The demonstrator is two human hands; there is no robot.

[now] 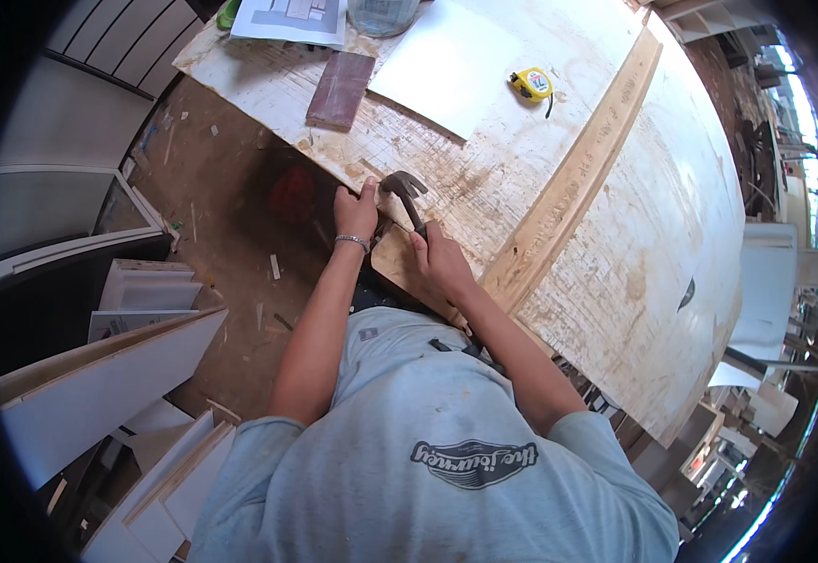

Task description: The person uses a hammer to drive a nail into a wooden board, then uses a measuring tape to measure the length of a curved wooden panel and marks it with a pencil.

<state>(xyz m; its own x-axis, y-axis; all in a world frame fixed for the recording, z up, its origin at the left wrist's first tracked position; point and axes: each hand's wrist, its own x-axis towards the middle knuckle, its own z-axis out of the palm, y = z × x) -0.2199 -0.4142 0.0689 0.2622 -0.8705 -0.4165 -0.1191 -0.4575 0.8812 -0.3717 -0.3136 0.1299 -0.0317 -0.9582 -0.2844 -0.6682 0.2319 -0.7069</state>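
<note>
A claw hammer (403, 186) with a dark curved head is gripped by its handle in my right hand (444, 263). The hammer head lies close to the workbench edge, just right of my left hand (357, 214). My left hand is closed at that edge, its thumb and fingertips pointing up. What it pinches, if anything, is too small or hidden to tell. Under my right hand is a light brown wooden panel (407, 269) with an angled corner, partly covered by the hand and forearm.
On the worn white workbench (634, 291) lie a long wooden strip (573, 178), a yellow tape measure (532, 85), a white board (446, 66), a maroon block (340, 90) and a printed sheet (289, 21). White panels (118, 366) lean at the left above a littered floor (231, 253).
</note>
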